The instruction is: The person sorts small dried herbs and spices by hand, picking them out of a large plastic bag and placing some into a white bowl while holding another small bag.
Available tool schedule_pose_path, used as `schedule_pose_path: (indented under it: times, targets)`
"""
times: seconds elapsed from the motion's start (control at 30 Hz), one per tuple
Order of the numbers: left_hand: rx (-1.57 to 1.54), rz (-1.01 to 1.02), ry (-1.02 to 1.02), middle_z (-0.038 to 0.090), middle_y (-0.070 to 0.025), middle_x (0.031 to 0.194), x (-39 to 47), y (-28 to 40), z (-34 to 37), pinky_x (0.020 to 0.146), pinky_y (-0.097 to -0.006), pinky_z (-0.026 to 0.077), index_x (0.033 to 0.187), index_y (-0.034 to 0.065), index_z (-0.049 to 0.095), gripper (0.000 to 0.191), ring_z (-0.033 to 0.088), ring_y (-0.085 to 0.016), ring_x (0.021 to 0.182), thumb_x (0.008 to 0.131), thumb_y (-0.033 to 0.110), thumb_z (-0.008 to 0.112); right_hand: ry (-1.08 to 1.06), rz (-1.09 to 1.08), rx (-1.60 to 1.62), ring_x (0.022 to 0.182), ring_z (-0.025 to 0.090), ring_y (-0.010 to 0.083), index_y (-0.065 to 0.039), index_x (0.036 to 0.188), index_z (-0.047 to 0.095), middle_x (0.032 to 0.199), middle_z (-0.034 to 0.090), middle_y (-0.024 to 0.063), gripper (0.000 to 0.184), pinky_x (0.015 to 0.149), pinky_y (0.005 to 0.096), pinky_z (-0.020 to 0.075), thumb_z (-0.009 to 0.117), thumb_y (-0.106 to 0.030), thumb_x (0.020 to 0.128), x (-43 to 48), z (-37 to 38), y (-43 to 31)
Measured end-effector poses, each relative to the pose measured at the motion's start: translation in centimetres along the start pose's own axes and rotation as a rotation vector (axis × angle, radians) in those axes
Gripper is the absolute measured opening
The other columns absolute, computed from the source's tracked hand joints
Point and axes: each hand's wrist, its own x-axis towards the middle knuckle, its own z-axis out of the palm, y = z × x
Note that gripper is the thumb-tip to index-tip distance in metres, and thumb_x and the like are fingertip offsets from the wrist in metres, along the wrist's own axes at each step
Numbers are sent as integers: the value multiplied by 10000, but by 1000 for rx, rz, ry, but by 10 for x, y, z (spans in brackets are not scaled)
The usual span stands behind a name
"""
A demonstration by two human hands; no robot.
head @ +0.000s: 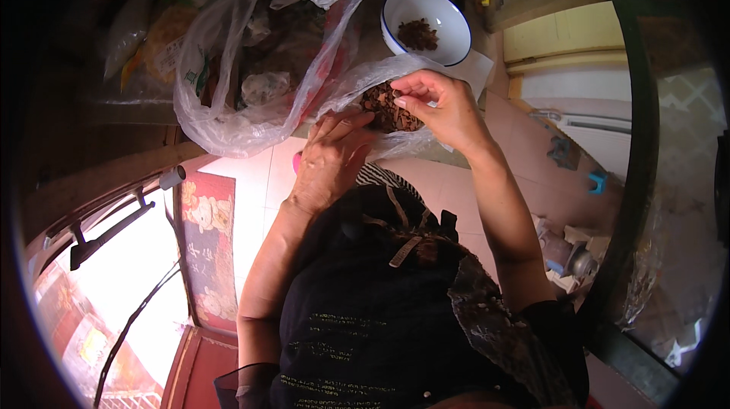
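Note:
Brown dried pieces (383,106) lie in an opened clear plastic bag (365,78) at the near edge of the table. My right hand (439,103) is over the right side of the pieces, with a small brown piece pinched between thumb and forefinger. At the left side of the bag is my left hand (336,152), its fingers bent down at the edge of the pieces; whether they grip anything is hidden. Just beyond the bag stands a white enamel bowl (456,26) with a blue rim, and a small heap of similar dark brown pieces (417,35) lies in it.
A large translucent plastic carrier bag (228,129) spreads over the table left of the pieces. Packaged goods (165,49) lie at the far left. A sheet of white paper (479,69) is partly under the bowl. A patterned mat (211,238) lies on the tiled floor.

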Motion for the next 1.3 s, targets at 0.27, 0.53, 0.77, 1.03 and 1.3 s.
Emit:
schedule_pose_path:
  times: [0.27,0.53,0.77,1.03,1.3]
  targets:
    - [-4,1,16,618,-32,1220,0,1,0,955,-395,437,951,86,681,212,541,-242,1142,744,45,709,153,-165,-311,758,666,265,-40,967,666,848,685,128,147,701,342,527,645,-22,823,0,-2,7]
    - [5,2,-10,621,-41,1217,2,4,-6,994,-405,421,975,82,683,225,538,-249,1163,754,48,705,-38,-134,-690,880,630,315,-53,939,667,943,626,123,137,787,415,505,628,-42,808,-11,3,11]
    - [22,63,34,640,-61,1166,3,15,-19,992,-412,440,955,63,687,201,572,-259,1130,757,39,703,159,-246,-448,839,636,328,-50,939,657,928,648,126,135,745,403,521,618,-12,815,-9,-1,-10]
    - [-10,-23,-82,640,-84,1119,-3,16,-27,948,-390,472,1003,52,682,248,549,-278,1172,758,20,708,160,-225,-504,847,635,302,-60,945,650,903,655,112,142,741,393,521,633,-26,808,-13,-3,-9]
    - [14,67,-156,585,-86,1191,-4,9,-15,974,-375,465,1054,54,652,319,505,-266,1205,738,36,694,71,-93,-807,930,613,301,-72,916,661,947,648,108,160,810,405,503,686,-55,758,-21,4,13]
